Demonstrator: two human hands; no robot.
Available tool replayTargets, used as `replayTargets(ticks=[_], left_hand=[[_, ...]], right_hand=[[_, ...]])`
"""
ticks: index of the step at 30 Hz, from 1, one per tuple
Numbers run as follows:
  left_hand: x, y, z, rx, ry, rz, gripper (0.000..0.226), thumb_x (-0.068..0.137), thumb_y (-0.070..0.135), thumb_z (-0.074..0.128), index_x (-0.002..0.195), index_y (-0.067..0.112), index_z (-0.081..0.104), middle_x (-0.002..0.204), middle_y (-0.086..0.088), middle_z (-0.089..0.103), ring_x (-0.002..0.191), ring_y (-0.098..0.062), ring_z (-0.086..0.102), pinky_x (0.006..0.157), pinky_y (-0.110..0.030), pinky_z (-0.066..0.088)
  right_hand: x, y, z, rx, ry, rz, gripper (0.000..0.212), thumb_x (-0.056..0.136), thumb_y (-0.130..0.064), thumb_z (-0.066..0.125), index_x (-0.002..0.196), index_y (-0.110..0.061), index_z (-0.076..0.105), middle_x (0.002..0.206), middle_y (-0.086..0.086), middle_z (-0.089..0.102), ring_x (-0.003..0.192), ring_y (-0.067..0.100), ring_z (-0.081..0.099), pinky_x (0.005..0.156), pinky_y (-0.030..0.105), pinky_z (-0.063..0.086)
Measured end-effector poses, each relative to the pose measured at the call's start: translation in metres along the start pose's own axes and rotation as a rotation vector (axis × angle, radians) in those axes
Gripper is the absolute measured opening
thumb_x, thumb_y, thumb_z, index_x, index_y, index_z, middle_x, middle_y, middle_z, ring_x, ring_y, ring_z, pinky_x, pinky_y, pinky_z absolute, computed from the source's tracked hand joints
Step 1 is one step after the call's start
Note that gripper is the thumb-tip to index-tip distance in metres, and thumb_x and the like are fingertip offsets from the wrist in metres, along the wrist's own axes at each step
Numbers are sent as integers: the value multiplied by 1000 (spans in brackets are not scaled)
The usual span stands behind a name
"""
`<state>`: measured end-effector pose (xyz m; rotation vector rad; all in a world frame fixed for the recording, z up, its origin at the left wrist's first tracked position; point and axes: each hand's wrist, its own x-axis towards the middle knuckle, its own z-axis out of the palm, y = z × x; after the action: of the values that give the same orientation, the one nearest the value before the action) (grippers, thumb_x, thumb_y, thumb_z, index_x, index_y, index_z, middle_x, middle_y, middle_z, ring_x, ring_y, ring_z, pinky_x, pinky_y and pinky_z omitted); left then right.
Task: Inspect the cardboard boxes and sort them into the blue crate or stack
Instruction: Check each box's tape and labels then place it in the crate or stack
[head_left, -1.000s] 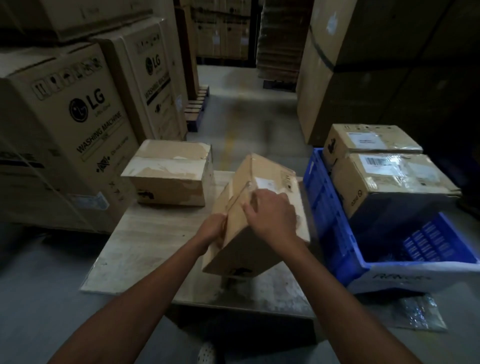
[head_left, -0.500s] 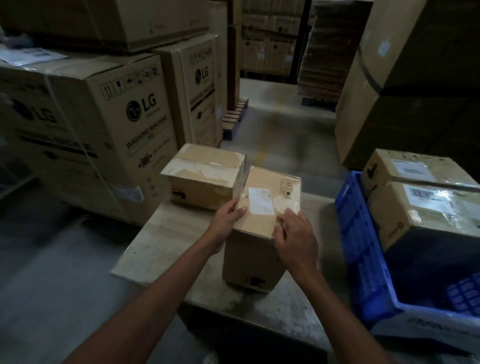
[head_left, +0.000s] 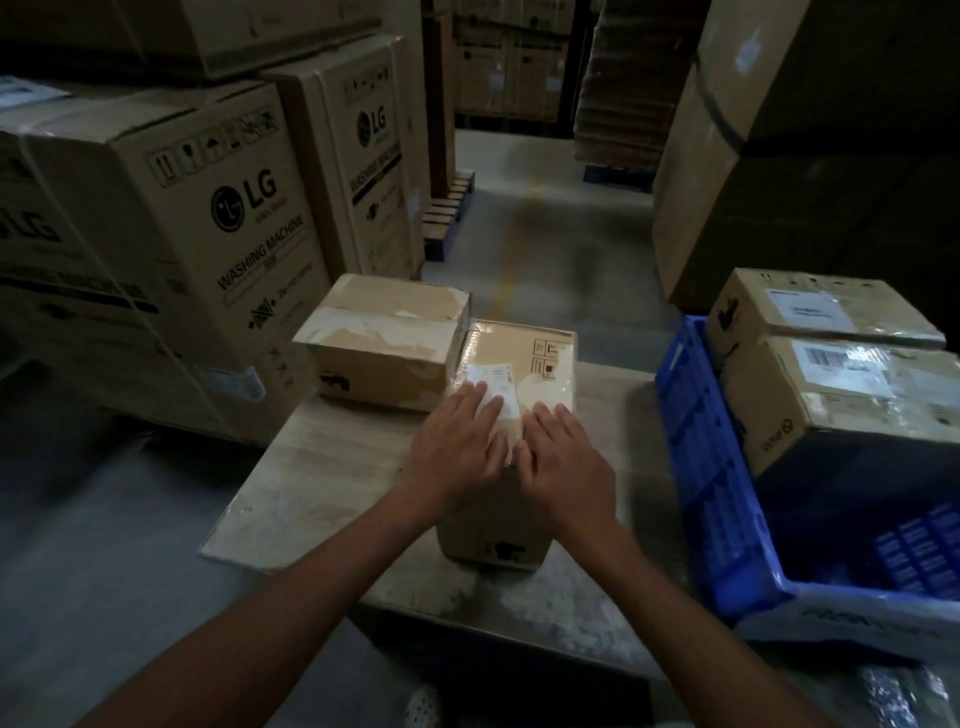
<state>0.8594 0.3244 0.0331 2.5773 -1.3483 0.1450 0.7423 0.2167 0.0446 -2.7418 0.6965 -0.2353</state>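
Both hands have left the sides of the upright cardboard box (head_left: 524, 353) and now lie flat on its top, side by side and nearly touching, fingers straight and spread, holding nothing. The head view is the only one. In it, the left hand (head_left: 462, 441) covers the near part of a white label (head_left: 493, 384) and the right hand (head_left: 566, 457) rests on the glossy taped patch beside it. The box stands on end on the pale table (head_left: 322, 467), fairly close to the table's near edge, with its far left corner against or just beside a lower box with torn tape (head_left: 384, 338). To the right stands the blue crate (head_left: 696, 426), with two labelled boxes (head_left: 852, 395) rising above its rim. Large washing-machine cartons (head_left: 218, 208) crowd the left. This looks like the inspecting step, with the sorting of this box not yet done. Open palms give no real hold, and the box is taller than it is wide, so a push from the top could tip it or walk it off the near edge. The light is dim, so a dent or split could be missed. The crate's far end is already piled high, and a box dropped against that pile might slide or knock the upper ones loose
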Motion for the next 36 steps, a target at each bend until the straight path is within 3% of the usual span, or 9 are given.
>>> replayTargets(ticks=[5, 8, 14, 19, 22, 25, 28, 31, 36], left_hand=[[7, -10, -7, -32, -70, 47, 56, 102, 47, 34, 150, 17, 41, 158, -11, 34, 146, -27, 29, 118, -41, 26], [16, -20, -16, -127, -43, 71, 52, 102, 42, 45, 148, 18, 43, 160, -12, 29, 147, -28, 28, 118, -44, 29], [48, -26, -8, -84, -210, 22, 62, 105, 50, 29, 160, 25, 14, 168, -7, 1, 155, -22, -3, 123, -39, 5], [52, -31, -4, -107, -142, 41, 60, 102, 54, 36, 155, 27, 28, 164, -6, 21, 151, -24, 16, 120, -43, 20], [65, -38, -10, -53, -113, 98, 55, 99, 57, 40, 147, 30, 40, 149, -5, 38, 135, -22, 34, 108, -41, 34], [88, -47, -20, -92, -147, 132, 54, 102, 54, 37, 151, 32, 37, 144, -8, 39, 132, -23, 35, 106, -42, 35], [99, -50, -12, -104, -200, 132, 59, 105, 50, 30, 158, 29, 17, 167, -7, 12, 153, -26, 9, 122, -48, 15], [103, -55, -1, -64, -286, 129, 59, 106, 51, 25, 159, 30, 12, 168, -2, -1, 154, -22, -4, 124, -50, 5], [100, -55, 8, -281, -108, 45, 64, 103, 53, 34, 159, 32, 12, 168, 1, -5, 153, -22, -13, 124, -53, 2]], right_hand=[[0, -11, -4, -15, -8, 53, 49, 107, -40, 33, 149, -19, 47, 156, 2, 44, 149, 23, 32, 120, 42, 28], [20, -9, -15, -17, 96, 68, 30, 101, -39, 45, 117, -22, 64, 122, 0, 65, 118, 21, 58, 108, 44, 39], [57, 1, -6, -34, -34, 3, 51, 106, -44, 35, 153, -23, 40, 162, 4, 34, 152, 23, 24, 121, 44, 30], [57, 14, -3, 82, 23, 47, 50, 103, -47, 45, 148, -26, 45, 158, -4, 38, 148, 15, 27, 113, 38, 34], [62, 11, -6, 19, 37, 7, 43, 100, -48, 48, 138, -27, 51, 145, -3, 47, 134, 16, 38, 102, 34, 40], [84, 9, -18, -71, 24, 5, 40, 98, -50, 50, 131, -28, 53, 136, 1, 49, 124, 19, 43, 96, 38, 44], [100, 8, -18, -50, -31, 26, 57, 102, -51, 43, 152, -25, 36, 159, 6, 31, 146, 25, 28, 112, 46, 35], [100, 12, -4, -83, -81, 0, 58, 106, -50, 31, 157, -24, 26, 167, 5, 17, 154, 23, 11, 119, 44, 24], [101, 19, 5, 102, 94, 58, 57, 101, -50, 48, 150, -24, 39, 160, 2, 31, 146, 19, 26, 108, 30, 26]])
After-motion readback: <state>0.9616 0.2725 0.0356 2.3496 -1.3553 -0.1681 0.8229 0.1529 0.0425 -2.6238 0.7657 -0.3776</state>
